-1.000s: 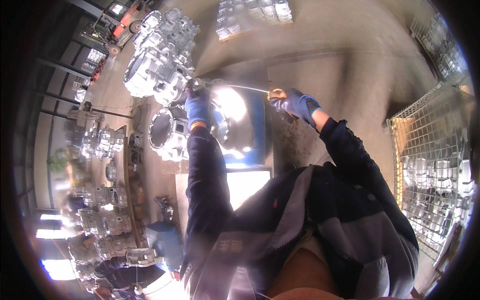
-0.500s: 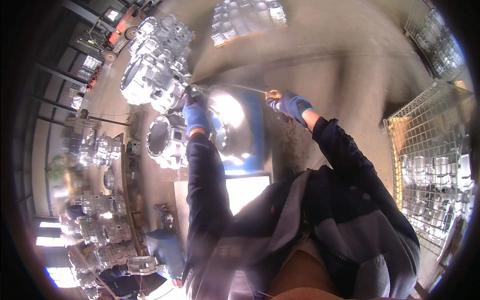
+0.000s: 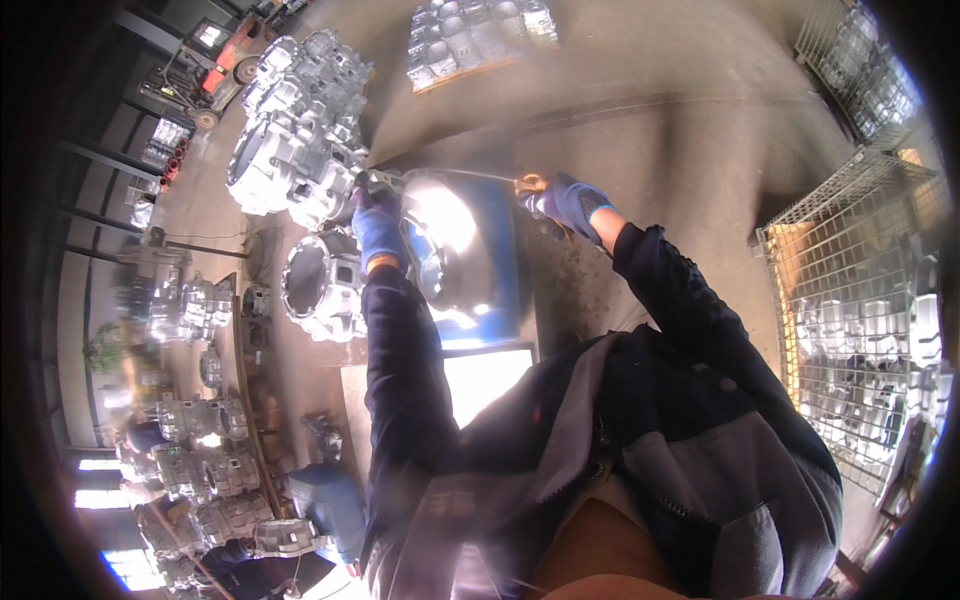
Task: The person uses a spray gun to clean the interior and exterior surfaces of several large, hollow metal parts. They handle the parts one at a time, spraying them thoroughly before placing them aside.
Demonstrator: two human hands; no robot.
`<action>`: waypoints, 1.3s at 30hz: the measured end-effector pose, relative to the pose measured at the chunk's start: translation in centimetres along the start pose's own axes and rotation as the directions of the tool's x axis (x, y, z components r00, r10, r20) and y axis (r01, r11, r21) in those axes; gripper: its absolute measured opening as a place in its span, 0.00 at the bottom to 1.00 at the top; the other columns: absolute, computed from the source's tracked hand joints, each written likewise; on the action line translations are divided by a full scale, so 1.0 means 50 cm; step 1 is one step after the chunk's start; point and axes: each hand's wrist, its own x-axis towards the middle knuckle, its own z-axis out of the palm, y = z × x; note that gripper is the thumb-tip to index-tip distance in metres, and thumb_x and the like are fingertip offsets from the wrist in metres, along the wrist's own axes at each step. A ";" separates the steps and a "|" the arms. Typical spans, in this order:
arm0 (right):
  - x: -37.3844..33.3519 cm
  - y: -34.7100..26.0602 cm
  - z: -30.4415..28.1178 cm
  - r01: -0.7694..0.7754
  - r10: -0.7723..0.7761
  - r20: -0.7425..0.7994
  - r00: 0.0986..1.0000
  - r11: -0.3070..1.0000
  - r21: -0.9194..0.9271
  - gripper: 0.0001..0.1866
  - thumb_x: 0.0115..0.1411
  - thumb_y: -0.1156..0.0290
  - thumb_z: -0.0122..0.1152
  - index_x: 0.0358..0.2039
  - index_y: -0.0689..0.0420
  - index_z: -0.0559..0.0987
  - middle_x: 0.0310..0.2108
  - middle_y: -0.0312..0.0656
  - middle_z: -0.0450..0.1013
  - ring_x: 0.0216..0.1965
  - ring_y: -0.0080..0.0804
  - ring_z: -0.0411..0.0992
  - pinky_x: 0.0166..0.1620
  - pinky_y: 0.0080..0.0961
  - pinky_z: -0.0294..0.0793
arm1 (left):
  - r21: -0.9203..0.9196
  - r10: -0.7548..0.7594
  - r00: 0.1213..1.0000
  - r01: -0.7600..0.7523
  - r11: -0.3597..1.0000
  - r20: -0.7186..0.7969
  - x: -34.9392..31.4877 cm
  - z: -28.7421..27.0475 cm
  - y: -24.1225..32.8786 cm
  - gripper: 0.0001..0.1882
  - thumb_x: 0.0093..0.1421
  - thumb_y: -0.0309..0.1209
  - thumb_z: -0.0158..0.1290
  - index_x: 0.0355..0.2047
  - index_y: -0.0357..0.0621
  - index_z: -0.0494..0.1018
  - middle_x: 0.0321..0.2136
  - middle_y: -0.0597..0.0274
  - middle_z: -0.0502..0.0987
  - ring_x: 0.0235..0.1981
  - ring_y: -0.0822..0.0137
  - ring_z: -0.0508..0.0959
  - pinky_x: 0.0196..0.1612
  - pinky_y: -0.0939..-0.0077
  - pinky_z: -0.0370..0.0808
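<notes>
A large silvery metal housing [image 3: 468, 262] with a wide round opening lies on a blue surface [image 3: 508, 290] in front of me. My left hand [image 3: 378, 232], in a blue glove, is closed at the housing's left far edge; its fingertips are dark and partly hidden. My right hand [image 3: 565, 203], in a blue glove with orange-brown fingertips, is closed around the near end of a thin straight metal rod [image 3: 465, 173]. The rod runs leftward across the housing's far side towards my left hand. Glare on the housing hides detail, and the rod's tip is hard to make out.
More housings [image 3: 300, 160] stand close by on the left, one [image 3: 325, 285] beside my left forearm. A wire mesh cage [image 3: 850, 320] with metal parts is at right. A loaded pallet [image 3: 480, 45] and a red forklift [image 3: 230, 60] stand farther off. A blue bin [image 3: 325, 505] is lower left.
The whole scene has shifted slightly to the left in the view. Both hands keep their holds, with the rod still lying across the far side of the housing.
</notes>
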 end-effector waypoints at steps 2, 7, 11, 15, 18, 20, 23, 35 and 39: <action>-0.009 -0.031 -0.025 -0.041 0.043 0.058 0.997 0.999 -0.031 0.29 0.64 0.49 0.45 0.62 0.48 0.63 0.63 0.37 0.60 0.60 0.37 0.62 0.59 0.30 0.63 | -0.040 -0.050 0.997 0.048 0.998 -0.056 -0.025 0.032 0.014 0.15 0.67 0.36 0.43 0.50 0.47 0.70 0.31 0.64 0.70 0.30 0.72 0.69 0.33 0.80 0.68; -0.014 -0.085 -0.071 -0.179 0.158 0.225 0.961 0.981 0.074 0.31 0.65 0.46 0.41 0.63 0.48 0.61 0.66 0.35 0.55 0.63 0.36 0.58 0.63 0.28 0.57 | -0.221 -0.174 0.978 0.146 0.964 -0.114 -0.080 0.089 0.039 0.16 0.68 0.35 0.40 0.52 0.47 0.70 0.31 0.68 0.68 0.32 0.75 0.67 0.33 0.81 0.67; -0.036 -0.118 -0.101 -0.228 0.198 0.269 0.943 0.970 0.084 0.31 0.64 0.48 0.43 0.64 0.48 0.60 0.67 0.34 0.52 0.65 0.33 0.54 0.65 0.25 0.54 | -0.011 -0.054 0.994 0.053 0.999 -0.098 -0.070 0.080 0.036 0.15 0.68 0.33 0.41 0.52 0.48 0.71 0.30 0.69 0.66 0.33 0.75 0.66 0.35 0.81 0.67; -0.047 -0.138 -0.121 -0.089 0.131 0.301 0.945 0.985 -0.150 0.31 0.64 0.50 0.45 0.64 0.50 0.59 0.67 0.33 0.52 0.67 0.30 0.51 0.66 0.23 0.52 | -0.384 -0.231 0.969 0.245 0.890 0.085 -0.023 0.025 0.032 0.13 0.62 0.39 0.53 0.41 0.43 0.74 0.27 0.67 0.71 0.30 0.71 0.69 0.35 0.77 0.69; -0.035 -0.114 -0.108 0.035 0.108 0.379 0.919 0.935 -0.352 0.31 0.63 0.52 0.46 0.64 0.51 0.60 0.67 0.33 0.52 0.67 0.30 0.51 0.67 0.23 0.51 | -0.382 -0.235 0.954 0.291 0.877 0.186 0.016 -0.026 0.022 0.14 0.62 0.39 0.54 0.40 0.41 0.74 0.27 0.66 0.71 0.30 0.69 0.70 0.36 0.76 0.70; -0.018 -0.085 -0.085 -0.022 0.102 0.348 0.932 0.974 -0.228 0.30 0.63 0.54 0.48 0.64 0.51 0.60 0.67 0.32 0.52 0.67 0.30 0.50 0.67 0.22 0.50 | -0.364 -0.215 0.946 0.295 0.884 0.243 0.033 -0.040 0.012 0.14 0.63 0.39 0.53 0.41 0.41 0.73 0.27 0.66 0.71 0.30 0.69 0.70 0.37 0.77 0.69; -0.004 -0.053 -0.052 -0.096 0.077 0.252 0.965 0.993 0.063 0.29 0.62 0.57 0.49 0.63 0.50 0.61 0.67 0.33 0.52 0.67 0.31 0.51 0.67 0.23 0.50 | -0.010 -0.061 0.978 0.064 0.998 0.200 0.017 -0.030 0.006 0.16 0.65 0.39 0.49 0.45 0.40 0.72 0.29 0.65 0.72 0.31 0.70 0.70 0.38 0.78 0.69; -0.034 -0.057 -0.042 -0.489 0.389 0.312 0.867 0.784 0.382 0.22 0.62 0.55 0.50 0.55 0.48 0.71 0.47 0.40 0.70 0.43 0.34 0.68 0.45 0.30 0.69 | 0.742 0.076 0.982 -0.182 0.645 0.174 -0.086 0.067 0.060 0.23 0.62 0.34 0.45 0.58 0.51 0.63 0.37 0.64 0.73 0.35 0.73 0.71 0.39 0.80 0.69; 0.009 -0.005 0.041 -0.324 0.254 0.216 0.943 0.852 0.411 0.19 0.61 0.55 0.51 0.51 0.46 0.74 0.31 0.42 0.77 0.23 0.33 0.75 0.29 0.33 0.76 | 0.934 0.298 0.893 -0.280 -0.220 0.338 -0.082 0.031 0.043 0.20 0.66 0.32 0.41 0.58 0.49 0.63 0.40 0.65 0.74 0.38 0.73 0.72 0.42 0.76 0.69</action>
